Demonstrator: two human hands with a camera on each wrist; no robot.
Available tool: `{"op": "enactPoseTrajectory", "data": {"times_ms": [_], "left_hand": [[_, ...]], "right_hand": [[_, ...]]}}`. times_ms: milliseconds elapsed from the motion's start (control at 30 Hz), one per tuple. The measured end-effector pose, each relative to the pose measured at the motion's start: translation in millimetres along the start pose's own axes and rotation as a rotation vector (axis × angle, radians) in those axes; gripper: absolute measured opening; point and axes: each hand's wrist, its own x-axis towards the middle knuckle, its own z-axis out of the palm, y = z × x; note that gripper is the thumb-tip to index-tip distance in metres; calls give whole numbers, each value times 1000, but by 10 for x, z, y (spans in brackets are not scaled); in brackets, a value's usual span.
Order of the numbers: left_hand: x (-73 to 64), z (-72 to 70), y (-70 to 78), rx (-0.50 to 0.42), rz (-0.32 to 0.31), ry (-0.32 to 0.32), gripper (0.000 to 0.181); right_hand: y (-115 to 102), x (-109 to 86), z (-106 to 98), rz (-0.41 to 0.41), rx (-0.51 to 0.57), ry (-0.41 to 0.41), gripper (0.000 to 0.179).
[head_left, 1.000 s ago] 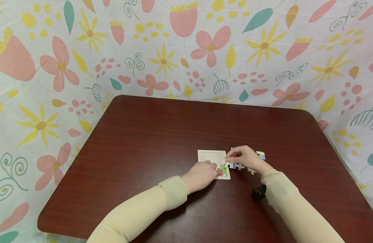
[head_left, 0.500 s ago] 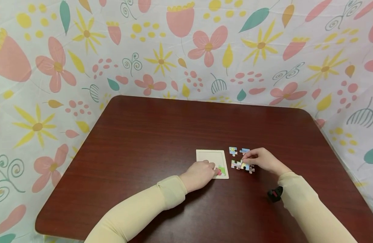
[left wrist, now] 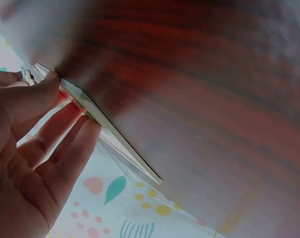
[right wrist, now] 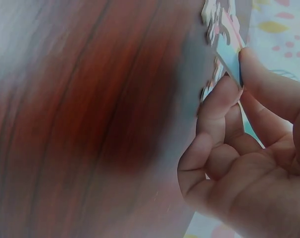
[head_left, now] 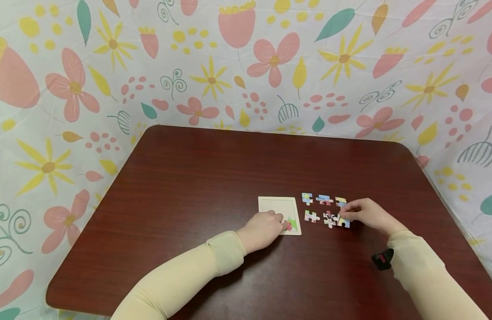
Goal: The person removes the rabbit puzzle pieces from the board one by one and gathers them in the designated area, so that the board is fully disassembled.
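Observation:
My left hand (head_left: 262,230) rests on a pale square puzzle board (head_left: 279,199) near the table's middle, fingers and thumb pressing its surface. In the left wrist view, the board (left wrist: 125,144) shows almost edge-on under the fingertips. A green and pink patch (head_left: 292,223) of picture lies in the board's lower right corner. Right of the board, my right hand (head_left: 368,214) pinches a blue and yellow jigsaw piece (head_left: 344,222) between thumb and finger. That held piece (right wrist: 229,52) stands tilted in the right wrist view. A pink and white piece (head_left: 330,219) lies close at its left.
More loose jigsaw pieces lie around: a blue one with a yellow shape (head_left: 307,198), a blue and red one (head_left: 324,199), a blue and yellow one (head_left: 340,202) and a pale one (head_left: 311,216). The dark wooden table (head_left: 214,178) meets a flowered cloth (head_left: 230,66) behind.
My right hand has moved right, away from the board, carrying the blue and yellow jigsaw piece along the others. The left hand has stayed on the board.

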Motion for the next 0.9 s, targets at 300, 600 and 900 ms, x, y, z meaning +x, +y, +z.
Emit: {"op": "enactPoseTrajectory", "data": {"times_ms": [300,600,900], "left_hand": [[-5,-5,3,12,3,-13,26],[2,-8,14,17,5,-18,26],[-12,4,11,35,14,7,24]], "right_hand": [[69,-71,-21,22,-44,18,24],[89,-56,30,25,-70,60,22],[78,-30,90,39,-127,112,14]]}}
